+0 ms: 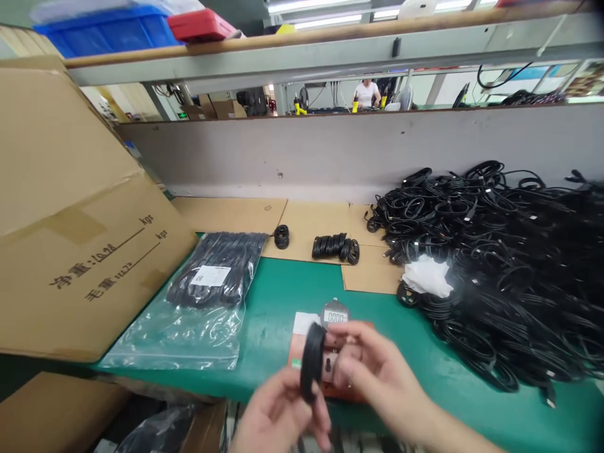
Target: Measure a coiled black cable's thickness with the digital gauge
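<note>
A coiled black cable (312, 365) stands on edge in my left hand (280, 409), gripped at its lower end between fingers and thumb. To its right, my right hand (377, 371) has its fingers curled together over the fixture; what they pinch, if anything, is hidden. Beneath my hands lies an orange-red base (296, 352) carrying a digital gauge (335, 313) that reads zeros. The gauge body is partly covered by my right fingers. A white label (304, 323) sits at the base's upper left corner.
A large heap of black cables (472, 251) covers the right side, with crumpled white tissue (427, 275) on it. Several coils (330, 246) lie on cardboard (309, 217) behind. At left are a bag of cables (217, 264) and an open carton (85, 220). A person (367, 94) sits beyond the partition.
</note>
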`<state>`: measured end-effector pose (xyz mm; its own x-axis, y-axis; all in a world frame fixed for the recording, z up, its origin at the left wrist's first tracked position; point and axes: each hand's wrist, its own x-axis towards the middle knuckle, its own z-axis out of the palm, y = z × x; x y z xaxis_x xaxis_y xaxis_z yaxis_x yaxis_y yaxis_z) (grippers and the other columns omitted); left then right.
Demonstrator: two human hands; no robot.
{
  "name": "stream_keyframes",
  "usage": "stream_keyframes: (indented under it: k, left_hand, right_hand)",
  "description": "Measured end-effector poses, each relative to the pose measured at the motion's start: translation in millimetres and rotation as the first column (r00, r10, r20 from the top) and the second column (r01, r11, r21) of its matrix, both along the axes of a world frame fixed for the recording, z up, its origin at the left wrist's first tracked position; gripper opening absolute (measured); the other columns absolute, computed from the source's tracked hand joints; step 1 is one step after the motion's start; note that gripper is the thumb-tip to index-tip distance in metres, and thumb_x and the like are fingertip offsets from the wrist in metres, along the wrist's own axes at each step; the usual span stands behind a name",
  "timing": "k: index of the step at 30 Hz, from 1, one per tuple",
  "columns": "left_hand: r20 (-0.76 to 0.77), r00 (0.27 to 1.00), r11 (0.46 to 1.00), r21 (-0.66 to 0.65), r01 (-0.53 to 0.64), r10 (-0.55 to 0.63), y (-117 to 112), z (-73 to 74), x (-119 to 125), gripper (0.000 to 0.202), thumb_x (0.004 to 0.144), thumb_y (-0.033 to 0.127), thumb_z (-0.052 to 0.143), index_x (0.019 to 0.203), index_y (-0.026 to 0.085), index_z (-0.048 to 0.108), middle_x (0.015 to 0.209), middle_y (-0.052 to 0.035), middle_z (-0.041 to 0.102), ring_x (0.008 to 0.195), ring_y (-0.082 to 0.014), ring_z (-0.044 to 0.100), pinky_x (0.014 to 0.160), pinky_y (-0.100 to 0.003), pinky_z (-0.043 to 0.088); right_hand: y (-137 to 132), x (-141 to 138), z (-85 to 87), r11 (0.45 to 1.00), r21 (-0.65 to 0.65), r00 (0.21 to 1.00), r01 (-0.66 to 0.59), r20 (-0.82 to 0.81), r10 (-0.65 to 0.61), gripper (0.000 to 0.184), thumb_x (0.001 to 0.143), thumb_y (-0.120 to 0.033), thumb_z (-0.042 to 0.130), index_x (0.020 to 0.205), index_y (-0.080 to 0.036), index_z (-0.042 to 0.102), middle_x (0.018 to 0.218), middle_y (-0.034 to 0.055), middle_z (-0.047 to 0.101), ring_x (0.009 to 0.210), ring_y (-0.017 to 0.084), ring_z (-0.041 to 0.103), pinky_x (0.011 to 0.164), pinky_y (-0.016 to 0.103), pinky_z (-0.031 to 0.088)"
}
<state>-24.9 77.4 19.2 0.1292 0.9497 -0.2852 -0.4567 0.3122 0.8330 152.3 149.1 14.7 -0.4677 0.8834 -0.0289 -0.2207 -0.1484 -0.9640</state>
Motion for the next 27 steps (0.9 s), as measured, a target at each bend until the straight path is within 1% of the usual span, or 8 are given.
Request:
stream_keyframes:
  k: [2,3,5,6,7,11,18,27]
  left_hand:
    - [-0.313,0.942,0.984,0.164,-0.068,0.117,35.1,5.3,-11.9,0.03,0.087,0.047,0.066,0.092,0.018,0.066,0.07,-0.0018,0.067,0.061,-0.0149,0.063,0.063,-0.027,0.052]
    - [-0.491,0.851,0.966,0.25,-0.069,0.188,57.2,7.5,-19.5,0.028,0.09,0.044,0.062,0.093,0.017,0.065,0.069,-0.0015,0.066,0.063,-0.0153,0.063,0.065,-0.028,0.052]
    - [-0.749,0.548,0.906,0.422,-0.04,0.373,106.8,10.7,-36.1,0.028,0.091,0.041,0.058,0.099,0.016,0.064,0.07,-0.0018,0.066,0.066,-0.0167,0.063,0.068,-0.028,0.052]
    - [-0.812,0.381,0.877,0.48,0.004,0.442,132.3,11.5,-44.0,0.03,0.09,0.042,0.056,0.103,0.016,0.065,0.076,-0.0034,0.068,0.068,-0.0174,0.064,0.068,-0.028,0.053]
    - [-0.821,0.314,0.862,0.507,0.018,0.477,156.9,11.6,-51.1,0.03,0.089,0.04,0.057,0.104,0.015,0.066,0.082,-0.0054,0.069,0.072,-0.0186,0.064,0.071,-0.029,0.053]
    - [-0.835,0.145,0.841,0.541,0.033,0.531,232.7,5.0,-66.7,0.027,0.09,0.032,0.055,0.107,0.015,0.067,0.094,-0.0093,0.071,0.085,-0.0213,0.065,0.085,-0.033,0.05]
    - [-0.915,-0.016,0.915,0.402,0.032,0.402,268.3,-17.7,-72.7,0.021,0.093,0.029,0.059,0.106,0.013,0.063,0.084,-0.0032,0.067,0.081,-0.0187,0.065,0.082,-0.039,0.052]
    - [-0.937,-0.022,0.937,0.346,0.039,0.347,262.9,-10.4,-77.0,0.025,0.087,0.023,0.062,0.11,0.014,0.063,0.08,-0.0032,0.063,0.083,-0.0213,0.062,0.08,-0.037,0.049]
  right_hand:
    - [34.3,9.8,-3.7,0.977,0.183,0.981,0.109,0.137,-0.135,0.039,0.088,-0.05,0.062,0.111,-0.018,0.061,0.091,0.0077,0.067,0.063,0.014,0.061,0.057,0.028,0.054]
    - [51.8,15.0,-8.6,0.943,0.287,0.95,0.167,0.21,-0.232,0.036,0.089,-0.049,0.06,0.106,-0.017,0.063,0.084,0.007,0.067,0.062,0.014,0.06,0.058,0.028,0.053]
    - [82.9,24.4,-23.1,0.888,0.416,0.891,0.197,0.303,-0.34,0.037,0.09,-0.05,0.056,0.101,-0.016,0.065,0.083,0.0085,0.068,0.066,0.017,0.061,0.06,0.03,0.053]
    - [94.9,28.0,-31.6,0.88,0.431,0.873,0.198,0.33,-0.358,0.038,0.091,-0.051,0.053,0.1,-0.016,0.065,0.08,0.0085,0.067,0.065,0.018,0.061,0.059,0.03,0.052]
    - [104.2,30.9,-40.0,0.879,0.436,0.862,0.192,0.353,-0.363,0.039,0.091,-0.051,0.052,0.098,-0.015,0.066,0.078,0.0083,0.067,0.064,0.018,0.061,0.058,0.03,0.051]
    - [117.6,35.7,-59.4,0.904,0.383,0.863,0.191,0.374,-0.34,0.044,0.089,-0.055,0.051,0.092,-0.014,0.066,0.068,0.0056,0.064,0.055,0.017,0.056,0.049,0.028,0.046]
    - [117.9,36.4,-56.8,0.919,0.374,0.878,0.127,0.389,-0.28,0.036,0.092,-0.046,0.048,0.09,-0.015,0.066,0.074,0.0047,0.066,0.066,0.018,0.06,0.06,0.028,0.048]
    - [118.6,36.1,-53.9,0.919,0.373,0.876,0.127,0.392,-0.28,0.036,0.089,-0.047,0.048,0.087,-0.016,0.066,0.073,0.0055,0.067,0.065,0.019,0.06,0.06,0.028,0.049]
